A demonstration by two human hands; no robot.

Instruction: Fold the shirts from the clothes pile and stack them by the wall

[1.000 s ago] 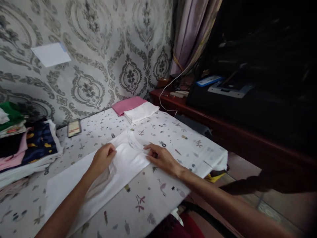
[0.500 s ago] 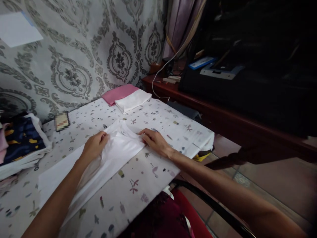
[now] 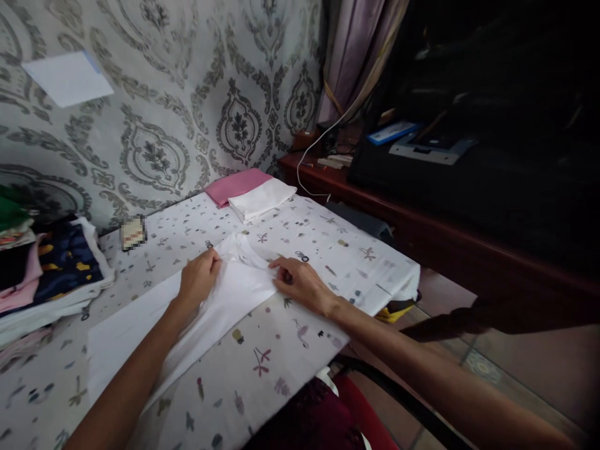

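A white garment point(image 3: 234, 287) lies stretched lengthwise over the patterned tablecloth point(image 3: 225, 381), its neckline end away from me. My left hand point(image 3: 200, 276) is closed on the fabric near the neckline, fingers curled inward. At the garment's right edge, my right hand point(image 3: 300, 284) pinches the cloth between thumb and fingers. Beyond both hands, a folded pink cloth point(image 3: 241, 184) and a folded white cloth point(image 3: 262, 199) lie side by side near the wall.
Stacked clothes point(image 3: 70, 265) stand at the left edge. A small blurred-out item point(image 3: 134, 232) is near the wall. To the right is a dark red wooden desk point(image 3: 375, 200) with a white cable point(image 3: 304, 156). A black curved bar point(image 3: 398, 390) is below my right forearm.
The view has shifted, so the scene sits lower and further right. My left hand has drawn the fabric slightly, and the sheer folds beside its wrist look flatter.
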